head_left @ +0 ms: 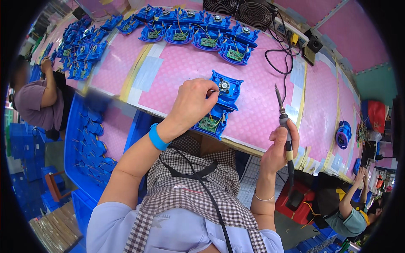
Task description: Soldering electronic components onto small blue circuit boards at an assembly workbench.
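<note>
My left hand [193,103] is pinched on a thin wire [214,90] beside the round speaker [224,86]. The speaker sits in an opened blue plastic housing [233,99]. Nearer to me, at the table's front edge, its other part carries a green circuit board [208,123], with thin wires running at its side. In my right hand [278,145] is a soldering iron [289,145], held upright with its bare tip pointing away from me. The tip is to the right of the housing and apart from it.
Several similar blue housings [209,42] stand in rows at the back; more are heaped at far left. A blue bin [76,168] of blue parts is at left. Fans [254,14], a power strip [295,36] and a looping black cable [267,59] lie back right. Co-workers sit on both sides.
</note>
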Action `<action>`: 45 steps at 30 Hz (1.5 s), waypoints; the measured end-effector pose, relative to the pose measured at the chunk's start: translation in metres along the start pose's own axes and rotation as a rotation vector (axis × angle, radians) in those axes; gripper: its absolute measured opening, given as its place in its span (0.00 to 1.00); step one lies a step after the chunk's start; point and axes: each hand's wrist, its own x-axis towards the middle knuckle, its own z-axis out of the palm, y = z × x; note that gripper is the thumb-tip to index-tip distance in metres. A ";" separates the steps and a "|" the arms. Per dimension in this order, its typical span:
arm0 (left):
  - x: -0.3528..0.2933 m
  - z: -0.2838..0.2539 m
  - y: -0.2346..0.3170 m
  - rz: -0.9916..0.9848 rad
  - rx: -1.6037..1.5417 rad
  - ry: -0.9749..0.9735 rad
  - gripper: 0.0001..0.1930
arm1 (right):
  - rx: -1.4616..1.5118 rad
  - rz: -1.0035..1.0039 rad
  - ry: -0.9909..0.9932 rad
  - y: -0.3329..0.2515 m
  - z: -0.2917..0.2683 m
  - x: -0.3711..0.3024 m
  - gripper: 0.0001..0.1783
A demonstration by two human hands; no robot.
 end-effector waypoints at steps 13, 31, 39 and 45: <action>-0.024 0.000 0.040 0.137 0.318 -0.245 0.12 | 0.264 -0.047 0.123 -0.018 0.026 0.012 0.12; 0.004 -0.184 -0.191 -0.019 0.868 0.521 0.10 | 0.092 -0.044 0.201 -0.015 -0.045 0.017 0.12; -0.019 -0.112 -0.123 -0.327 -0.843 0.189 0.21 | -0.469 -0.404 0.582 0.020 -0.108 0.093 0.08; -0.048 -0.130 -0.146 -0.414 -1.514 0.131 0.11 | -1.014 -0.656 0.503 0.086 -0.228 0.158 0.22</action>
